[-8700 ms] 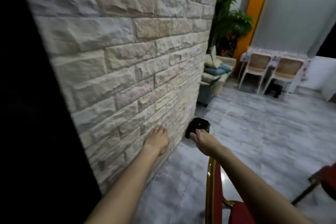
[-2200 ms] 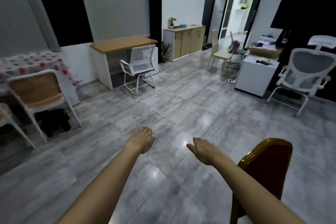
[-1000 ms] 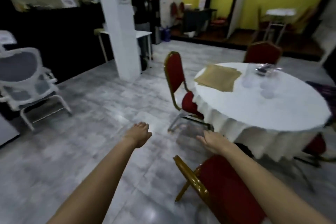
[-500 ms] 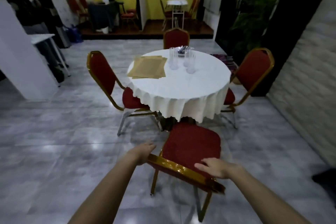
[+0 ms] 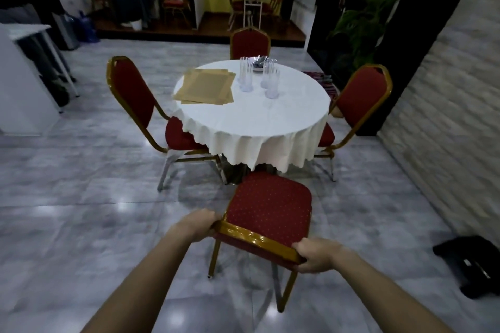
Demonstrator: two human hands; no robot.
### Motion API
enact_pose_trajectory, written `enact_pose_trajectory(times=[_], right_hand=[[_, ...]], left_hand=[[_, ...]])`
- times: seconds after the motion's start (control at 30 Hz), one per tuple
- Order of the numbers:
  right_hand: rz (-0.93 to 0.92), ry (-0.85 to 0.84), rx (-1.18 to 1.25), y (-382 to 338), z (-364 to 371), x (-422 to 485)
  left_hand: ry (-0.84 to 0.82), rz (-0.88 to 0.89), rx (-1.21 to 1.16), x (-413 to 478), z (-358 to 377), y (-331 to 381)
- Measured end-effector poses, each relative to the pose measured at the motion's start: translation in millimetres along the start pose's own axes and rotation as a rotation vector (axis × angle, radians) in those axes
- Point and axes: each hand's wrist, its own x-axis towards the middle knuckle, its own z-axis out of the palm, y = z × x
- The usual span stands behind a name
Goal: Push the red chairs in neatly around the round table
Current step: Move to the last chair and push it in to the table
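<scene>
Both hands — left hand [image 5: 198, 224], right hand [image 5: 316, 254] — gripping the near chair [image 5: 270, 208] backrest; round table [image 5: 251, 113] dead ahead at 12 o'clock — straight push.

four red chairs [image 5: 269, 208], round table [image 5: 251, 113]

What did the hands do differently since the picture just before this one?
Both hands closed onto the near chair's gold top rail: the left hand at its left end, the right hand at its right end. Before, they only rested open there. The round table, glasses and the other three red chairs stayed put.
</scene>
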Motion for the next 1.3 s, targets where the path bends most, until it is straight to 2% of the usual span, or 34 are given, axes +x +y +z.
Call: enact_pose_trajectory(times=[0.27, 0.53, 0.77, 1.07, 1.3], right_hand=[[-0.019, 0.011, 0.01, 36.0, -24.1, 18.7], [-0.13, 0.037, -0.052, 102.6, -68.2, 59.9], [-0.191, 0.048, -0.027, 155.6, -102.7, 87.6], [-0.15, 0.096, 0.096, 203.0, -123.8, 86.0], [-0.092, 0.207, 0.041, 222.0, -136.5, 76.7]], left_hand=[[-0.016, -0.029, -0.026, 29.2, -9.7, 2.8], [0.072, -0.155, -0.063, 70.6, -20.1, 16.5], [0.041, -0.223, -0.05, 113.0, -40.4, 38.5], [0.074, -0.16, -0.025, 150.8, -52.8, 59.4], [0.016, -0.139, 0.013, 172.3, -73.0, 83.6]])
